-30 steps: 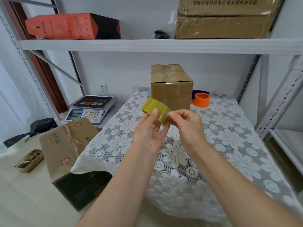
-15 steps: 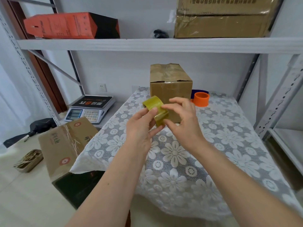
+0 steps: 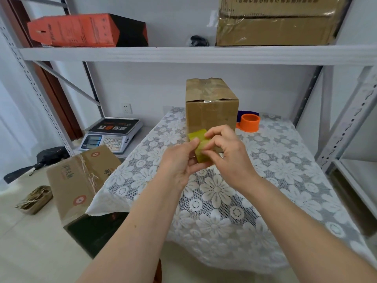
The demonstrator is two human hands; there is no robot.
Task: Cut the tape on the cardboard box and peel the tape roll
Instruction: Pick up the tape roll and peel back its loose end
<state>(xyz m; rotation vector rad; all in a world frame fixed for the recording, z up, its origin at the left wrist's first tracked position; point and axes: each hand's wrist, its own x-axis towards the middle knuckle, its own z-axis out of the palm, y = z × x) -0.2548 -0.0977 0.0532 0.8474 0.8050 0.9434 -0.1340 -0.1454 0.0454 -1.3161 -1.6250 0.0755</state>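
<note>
Two bare hands meet above the middle of the lace-covered bench (image 3: 285,180), holding a yellowish tape roll (image 3: 201,145) in the air between them: the left hand (image 3: 179,160) has its fingers clamped around the roll, and the right hand (image 3: 226,152) pinches its outer surface with fingers together. Just behind them, near the bench's far edge, stands the taped cardboard box (image 3: 212,109), with an orange ring (image 3: 250,122) beside its right side. Bare cloth lies open toward the near and right edges.

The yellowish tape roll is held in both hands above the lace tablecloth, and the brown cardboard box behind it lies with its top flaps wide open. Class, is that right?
Not quite. The head view shows the brown cardboard box standing closed, with tape across its top. The yellowish tape roll is indeed held by the left hand and right hand above the lace tablecloth.
</note>
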